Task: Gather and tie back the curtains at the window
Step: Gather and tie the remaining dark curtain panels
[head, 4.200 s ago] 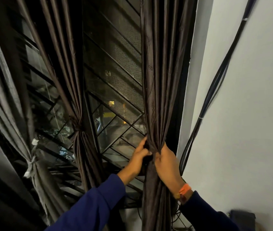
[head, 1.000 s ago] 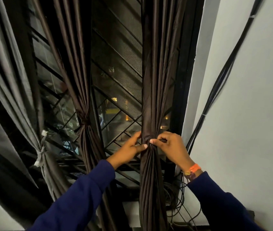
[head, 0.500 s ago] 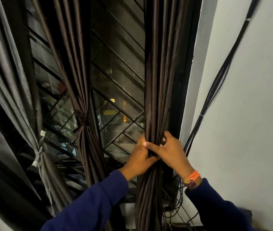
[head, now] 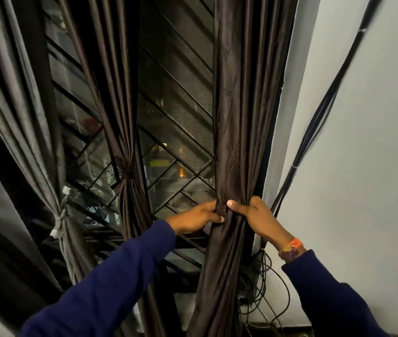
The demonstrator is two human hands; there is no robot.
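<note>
Left hand (head: 196, 216) and right hand (head: 257, 215) raised, fingers curled, gripping curtain (head: 239, 117).

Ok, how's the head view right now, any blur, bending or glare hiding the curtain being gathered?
Head view: dim, wide-angle bending at the edges; gathered curtain and both hands sharp; grey curtain at far left soft; lights outside glow small, no glare.

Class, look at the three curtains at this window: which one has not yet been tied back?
The dark brown curtain beside the white wall: only the left hand and right hand grip it. The middle curtain and grey curtain already carry ties.
</note>
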